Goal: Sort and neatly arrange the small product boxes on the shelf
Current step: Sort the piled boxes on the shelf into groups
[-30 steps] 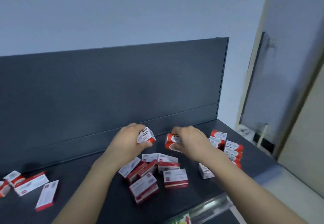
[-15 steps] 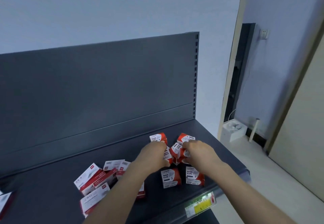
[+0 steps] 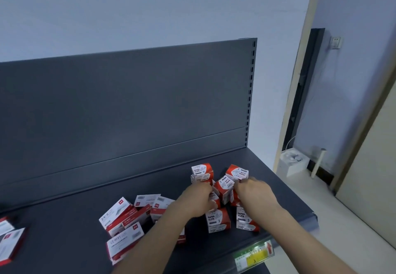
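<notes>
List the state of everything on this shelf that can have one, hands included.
Paper clip boxes: closed, clustered, some tilted.
Staple boxes: closed, jumbled heap.
Left hand: among the paper clip boxes, grip hidden.
Right hand: at a tilted paper clip box, grip unclear.
Price label: in place, text blurred.

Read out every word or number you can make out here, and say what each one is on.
"PAPER CLIPS", "3": front small box
"PAPER CLIPS", "3": rear small box
"24/6": long box
Shelf-edge price label: too blurred to read.
Chinese print on the other long boxes: not legible.
</notes>
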The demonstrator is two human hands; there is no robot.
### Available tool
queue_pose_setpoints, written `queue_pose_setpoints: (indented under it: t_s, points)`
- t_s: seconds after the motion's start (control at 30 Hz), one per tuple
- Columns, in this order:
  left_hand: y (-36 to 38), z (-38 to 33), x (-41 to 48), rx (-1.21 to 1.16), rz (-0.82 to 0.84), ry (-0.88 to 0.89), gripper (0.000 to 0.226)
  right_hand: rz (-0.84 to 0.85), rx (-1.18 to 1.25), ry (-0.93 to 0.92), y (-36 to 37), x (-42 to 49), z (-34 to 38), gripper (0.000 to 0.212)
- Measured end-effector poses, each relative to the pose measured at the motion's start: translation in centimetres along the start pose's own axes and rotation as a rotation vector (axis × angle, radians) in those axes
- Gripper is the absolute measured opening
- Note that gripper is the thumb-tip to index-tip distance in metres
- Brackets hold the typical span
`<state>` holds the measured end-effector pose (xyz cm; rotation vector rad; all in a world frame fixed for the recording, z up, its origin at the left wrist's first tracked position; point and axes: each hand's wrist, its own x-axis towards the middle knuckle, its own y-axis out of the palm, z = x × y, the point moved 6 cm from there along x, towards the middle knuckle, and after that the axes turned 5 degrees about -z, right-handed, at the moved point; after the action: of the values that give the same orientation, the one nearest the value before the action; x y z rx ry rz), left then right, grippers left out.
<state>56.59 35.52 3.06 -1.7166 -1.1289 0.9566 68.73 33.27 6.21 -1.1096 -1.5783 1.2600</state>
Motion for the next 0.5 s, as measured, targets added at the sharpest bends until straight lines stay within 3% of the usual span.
queue_pose_setpoints:
  t_s: [0.17, 0.23, 0.33, 0.4, 0.5]
  points:
    - [-0.9, -0.9, -1.5, -0.078, -0.043, 0.031, 0.023, 0.045, 0.011, 0.006, 0.6, 0.1, -0.3, 0.036]
    - [-2.4, -1.2, -2.6, -0.062, -0.145, 0.058, 0.020, -0.016, 0.081, -0.003, 0.0, 0.3, 0.0, 0.030]
    - [-4.7, -0.1, -4.4, -0.016, -0.310, 0.034, 0.022, -0.180, 0.194, -0.023, -1.7, 1.7, 1.3, 0.046]
    - [-6.0, 1.6, -5.5, 0.054, -0.421, 0.017, 0.032, -0.255, 0.256, -0.075, -2.3, 3.6, 2.8, 0.060]
    - [-7.9, 5.5, -8.1, 0.226, -0.499, -0.140, 0.061, -0.274, 0.312, -0.152, -2.9, 6.0, 6.6, 0.061]
